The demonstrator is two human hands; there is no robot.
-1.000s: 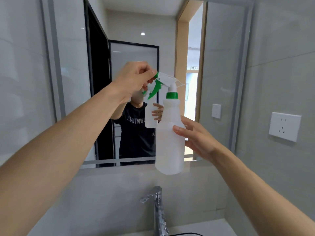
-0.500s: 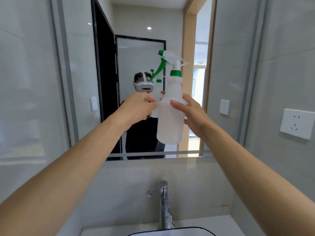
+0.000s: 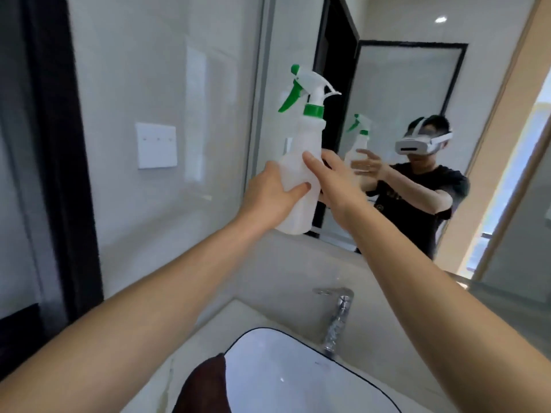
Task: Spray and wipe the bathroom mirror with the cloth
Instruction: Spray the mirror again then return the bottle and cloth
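Note:
A white spray bottle [image 3: 299,174] with a green trigger and collar is held upright in front of the mirror's [image 3: 402,93] left edge. My left hand [image 3: 269,195] grips its lower body, thumb wrapped across the front. My right hand [image 3: 332,180] lies against the bottle's right side with thumb and fingers fairly straight. The nozzle points left. A dark brown cloth [image 3: 205,386] hangs over the near left rim of the sink [image 3: 301,380], below both arms.
A chrome tap [image 3: 337,320] stands behind the sink. A white switch plate [image 3: 157,146] sits on the glossy left wall, with a dark door frame [image 3: 56,174] further left. The mirror reflects a person wearing a headset.
My left hand left the trigger and took hold of the bottle's body. My right hand's hold loosened. The view swung left and down, bringing the sink and cloth into sight.

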